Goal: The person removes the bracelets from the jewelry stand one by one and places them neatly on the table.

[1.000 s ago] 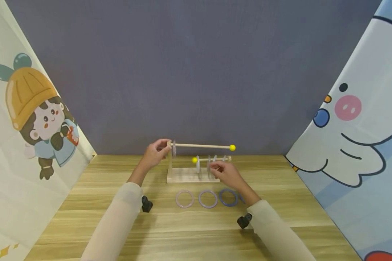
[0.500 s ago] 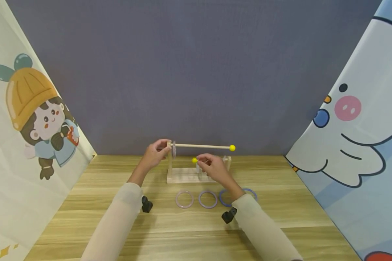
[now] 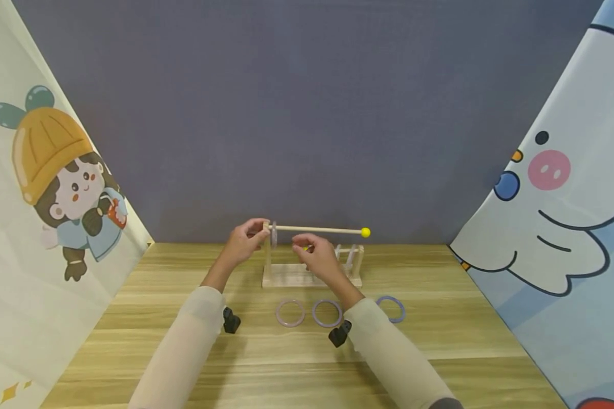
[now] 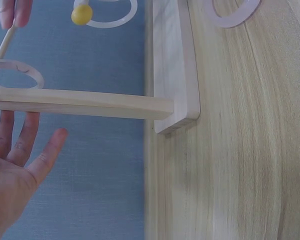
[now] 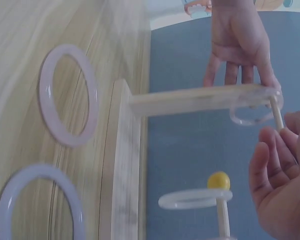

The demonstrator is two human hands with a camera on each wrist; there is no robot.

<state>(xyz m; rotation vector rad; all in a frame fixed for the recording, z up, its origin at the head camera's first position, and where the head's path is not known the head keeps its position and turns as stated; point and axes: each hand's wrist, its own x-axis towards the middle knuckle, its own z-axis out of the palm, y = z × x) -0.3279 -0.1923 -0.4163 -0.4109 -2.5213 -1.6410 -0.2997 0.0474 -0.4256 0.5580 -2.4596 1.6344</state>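
A wooden stand (image 3: 286, 276) carries two dowels on posts. My left hand (image 3: 244, 241) holds the top of its left post (image 4: 105, 102), with several fingers extended behind it. A clear ring (image 3: 273, 234) hangs on the upper dowel (image 3: 317, 229) beside that post. My right hand (image 3: 318, 255) is just in front of the upper dowel, fingers loosely bent, the fingertips (image 5: 266, 134) close to the dowel in the right wrist view. It covers much of the lower dowel in the head view. A whitish ring (image 5: 190, 199) hangs by that dowel's yellow ball (image 5: 219, 181).
On the table before the stand lie a pink ring (image 3: 290, 313), a purple ring (image 3: 327, 313) and a blue ring (image 3: 391, 309). More pale rings (image 3: 350, 255) hang near the right post (image 3: 357, 264). A dark cloth wall (image 3: 307, 113) stands behind.
My right hand has moved left along the lower dowel, past its yellow ball, to below the upper dowel. Its forearm now covers the dark blue ring. My left hand stays at the post.
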